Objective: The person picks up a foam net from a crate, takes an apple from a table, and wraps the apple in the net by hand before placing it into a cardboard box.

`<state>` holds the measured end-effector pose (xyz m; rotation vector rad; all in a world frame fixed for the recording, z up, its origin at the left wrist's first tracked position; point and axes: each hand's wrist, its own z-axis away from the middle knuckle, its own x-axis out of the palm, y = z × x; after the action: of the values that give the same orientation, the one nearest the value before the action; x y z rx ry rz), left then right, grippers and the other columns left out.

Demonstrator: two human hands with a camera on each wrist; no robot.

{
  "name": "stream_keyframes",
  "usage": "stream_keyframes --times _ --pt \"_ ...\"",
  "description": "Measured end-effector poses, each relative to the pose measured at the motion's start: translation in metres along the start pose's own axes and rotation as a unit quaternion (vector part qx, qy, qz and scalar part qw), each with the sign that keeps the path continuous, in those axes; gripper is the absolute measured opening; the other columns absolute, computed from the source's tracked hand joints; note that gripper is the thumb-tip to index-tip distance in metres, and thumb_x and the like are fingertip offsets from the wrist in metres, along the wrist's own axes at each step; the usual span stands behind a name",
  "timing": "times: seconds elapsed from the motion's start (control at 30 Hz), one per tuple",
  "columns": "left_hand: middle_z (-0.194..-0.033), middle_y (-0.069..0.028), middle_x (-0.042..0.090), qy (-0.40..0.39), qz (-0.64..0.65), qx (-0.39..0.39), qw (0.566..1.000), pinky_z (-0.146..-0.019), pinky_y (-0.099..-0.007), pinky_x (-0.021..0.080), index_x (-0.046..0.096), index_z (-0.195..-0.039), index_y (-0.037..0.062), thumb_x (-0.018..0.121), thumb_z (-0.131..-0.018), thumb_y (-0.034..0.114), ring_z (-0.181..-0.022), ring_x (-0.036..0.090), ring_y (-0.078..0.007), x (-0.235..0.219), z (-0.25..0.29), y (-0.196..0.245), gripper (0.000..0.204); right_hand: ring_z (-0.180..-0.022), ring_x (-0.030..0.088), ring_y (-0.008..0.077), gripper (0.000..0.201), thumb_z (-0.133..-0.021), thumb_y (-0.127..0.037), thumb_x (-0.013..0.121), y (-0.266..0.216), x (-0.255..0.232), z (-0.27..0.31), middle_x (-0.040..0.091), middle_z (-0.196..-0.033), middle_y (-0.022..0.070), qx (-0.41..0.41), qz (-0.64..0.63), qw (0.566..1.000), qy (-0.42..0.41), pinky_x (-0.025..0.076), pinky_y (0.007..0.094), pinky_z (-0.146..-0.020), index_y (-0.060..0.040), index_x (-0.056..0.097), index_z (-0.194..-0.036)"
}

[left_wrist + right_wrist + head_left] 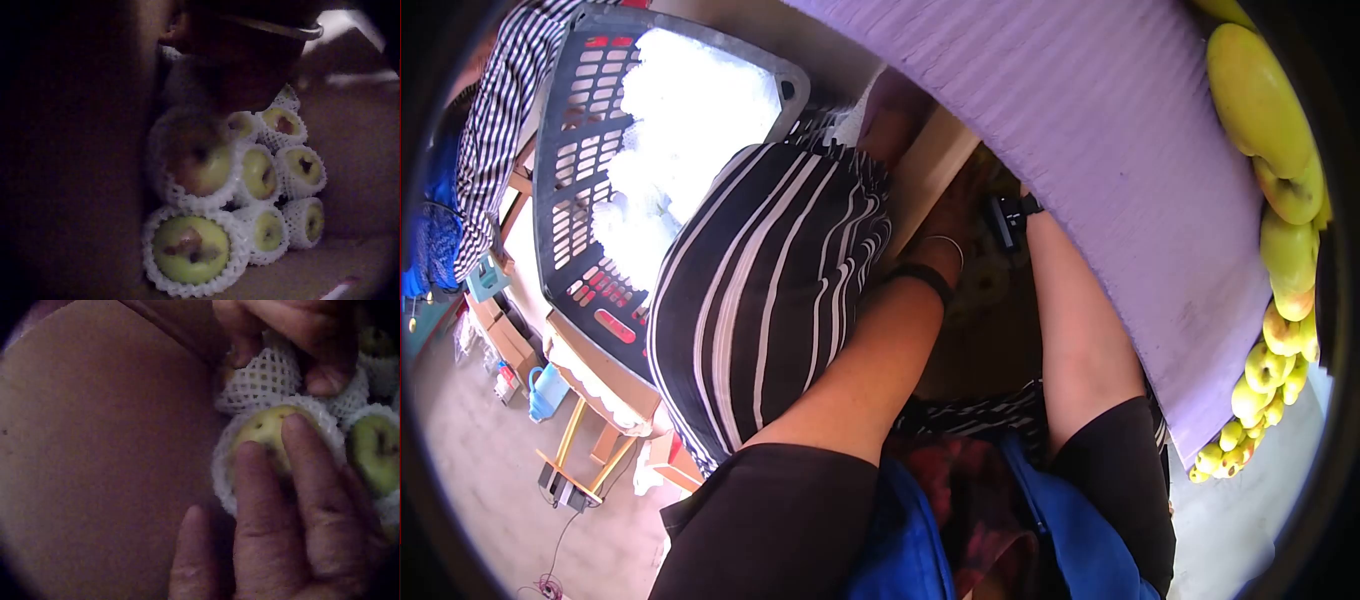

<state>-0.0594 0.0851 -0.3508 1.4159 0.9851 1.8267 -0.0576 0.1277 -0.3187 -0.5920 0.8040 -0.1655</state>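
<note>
In the right wrist view, my right hand (294, 531) lies with its fingers extended, two fingertips touching a yellow-green apple (256, 434) in a white foam net. Above it, my left hand (294, 325) grips another netted apple (265, 378) between curled fingers and thumb. The left wrist view shows my left hand (231, 78) dark and blurred over rows of netted apples (190, 250) inside a cardboard box (356, 162). From the head view, both forearms reach down into the dark box; the hands are mostly hidden there.
A grey plastic crate (590, 130) with white foam nets (690, 110) stands at the left, beside a striped cloth (760, 280). At the right, a purple padded surface (1100, 130) carries a row of yellow-green apples (1260, 90) along its edge. Cardboard and a blue jug (548, 390) are at lower left.
</note>
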Motion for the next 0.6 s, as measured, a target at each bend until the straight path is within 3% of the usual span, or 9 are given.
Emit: stream_keyframes --times 0.03,0.07,0.17,0.3,0.37,0.47,0.5,0.57,0.6 --pt "-0.141 -0.0078 -0.001 -0.017 -0.451 -0.101 0.887 -0.103 -0.0446 0.01 0.003 -0.135 0.0162 0.051 -0.073 0.016 -0.129 0.002 -0.0259 0.013 -0.009 0.026 0.078 -0.107 0.041 0.0278 0.053 -0.078 -0.039 0.049 -0.004 0.001 -0.002 0.044 -0.118 0.013 0.002 -0.014 1.0 0.005 0.036 0.0371 -0.087 -0.0058 0.039 -0.118" --pt "-0.14 -0.0084 0.0 -0.026 -0.8 -0.175 0.574 -0.103 -0.0456 0.01 0.006 -0.135 0.0153 0.048 -0.075 0.012 -0.129 0.002 -0.0262 0.019 -0.013 0.035 0.073 -0.107 0.041 0.0278 0.053 -0.078 -0.039 0.049 -0.007 0.001 -0.005 0.043 -0.118 0.013 0.005 -0.027 1.0 0.011 0.035 0.0371 -0.087 -0.0057 0.039 -0.118" --pt "-0.14 -0.0076 0.006 -0.025 -0.823 -0.1 0.558 -0.103 -0.0454 0.011 0.015 -0.134 0.0142 0.041 -0.076 0.005 -0.129 0.004 -0.0262 0.02 -0.016 0.051 0.064 -0.108 0.041 0.0279 0.053 -0.079 -0.039 0.048 -0.008 -0.006 -0.008 0.043 -0.119 0.0133 0.013 -0.055 0.998 0.031 0.035 0.0368 -0.088 -0.0053 0.038 -0.118" --pt "-0.139 -0.006 0.01 -0.089 -0.839 -0.094 0.528 -0.103 -0.0436 0.011 0.019 -0.133 0.0115 0.04 -0.077 0.005 -0.129 0.006 -0.024 0.032 -0.012 0.101 0.06 -0.108 0.04 0.0279 0.054 -0.079 -0.04 0.047 -0.009 -0.009 -0.008 0.042 -0.119 0.0136 0.025 -0.093 0.994 0.051 0.034 0.0365 -0.089 -0.0048 0.038 -0.119" --pt "-0.138 -0.0048 0.015 -0.188 -0.812 -0.227 0.504 -0.103 -0.0428 0.012 0.022 -0.131 0.009 0.038 -0.078 0.006 -0.129 0.008 -0.0234 0.041 -0.017 0.116 0.055 -0.108 0.04 0.0279 0.054 -0.08 -0.04 0.046 -0.007 -0.018 -0.005 0.042 -0.12 0.0137 0.033 -0.113 0.991 0.069 0.034 0.0363 -0.089 -0.0046 0.038 -0.119" --pt "-0.137 -0.0053 0.018 -0.283 -0.784 -0.281 0.476 -0.103 -0.0436 0.012 0.025 -0.13 0.007 0.038 -0.079 0.008 -0.128 0.011 -0.0233 0.045 -0.025 0.138 0.052 -0.109 0.04 0.0279 0.054 -0.08 -0.041 0.046 -0.002 -0.035 -0.006 0.042 -0.12 0.014 0.046 -0.143 0.983 0.104 0.033 0.036 -0.09 -0.0043 0.037 -0.119" --pt "-0.137 -0.0053 0.018 -0.29 -0.788 -0.269 0.472 -0.103 -0.0436 0.012 0.025 -0.13 0.007 0.038 -0.079 0.008 -0.128 0.011 -0.0233 0.039 -0.022 0.126 0.052 -0.109 0.04 0.0279 0.054 -0.08 -0.041 0.045 -0.001 -0.041 -0.006 0.042 -0.12 0.0141 0.052 -0.156 0.979 0.119 0.033 0.0359 -0.09 -0.0041 0.037 -0.119" --pt "-0.137 -0.0061 0.019 -0.192 -0.82 -0.137 0.521 -0.102 -0.0425 0.014 0.024 -0.13 0.0075 0.037 -0.08 0.011 -0.128 0.011 -0.0238 0.027 -0.018 0.103 0.052 -0.109 0.039 0.028 0.055 -0.08 -0.041 0.045 0.003 -0.052 -0.006 0.041 -0.121 0.0142 0.069 -0.186 0.968 0.154 0.033 0.0358 -0.091 -0.0039 0.037 -0.119" --pt "-0.132 -0.0105 0.03 -0.208 -0.809 -0.113 0.539 -0.1 -0.0408 0.023 0.034 -0.125 0.0055 0.038 -0.081 0.013 -0.124 0.023 -0.0261 0.025 -0.016 0.108 0.045 -0.109 0.039 0.028 0.055 -0.08 -0.041 0.044 0.006 -0.058 -0.005 0.041 -0.121 0.0143 0.078 -0.202 0.961 0.173 0.033 0.0357 -0.091 -0.0038 0.037 -0.12"
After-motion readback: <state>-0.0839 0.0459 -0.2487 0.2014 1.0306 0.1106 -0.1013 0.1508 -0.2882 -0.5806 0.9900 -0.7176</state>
